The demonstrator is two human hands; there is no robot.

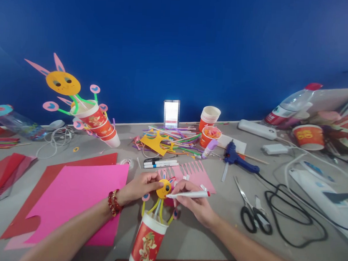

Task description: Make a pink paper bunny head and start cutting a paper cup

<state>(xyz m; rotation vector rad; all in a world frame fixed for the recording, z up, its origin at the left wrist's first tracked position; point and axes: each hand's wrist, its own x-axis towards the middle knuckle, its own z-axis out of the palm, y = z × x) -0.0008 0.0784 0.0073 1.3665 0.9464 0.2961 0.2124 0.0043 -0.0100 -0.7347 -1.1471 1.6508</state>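
Fingers of our left hand (139, 187), head view, pinch the edge of a small yellow rabbit face (163, 189), thumb across its front; the fingertips behind it are hidden, so we cannot tell how they lie. Those of our right hand (196, 207) close round the barrel of a white marker (192, 194), red at its rear end, its tip at the lower part of the face. The face stands over the mouth of a dragon-printed paper cup (147, 241), in front of us at the near side of the table (192, 243), carried on a pale stick and flanked by yellow-green fuzzy stems (161, 210) (pipe cleaners, we judge) bearing pink paws.

Beyond the hands we note fringed pink paper (200, 172) and three pens (161, 164); to the left, a magenta sheet (84, 197); to the right, scissors (253, 216) and a blue hot-glue gun (238, 158). A larger rabbit figure (63, 83) rises from stacked cups at the far left.

We judge the face light, thin and easily creased, best held flat by its rim, clear of the ears; the stems, soft and springy, would bend under a careless wrist. The cup, thin-walled, wants a loose grasp round its body; the marker, smooth but stiff, is best gripped low, near the tip.
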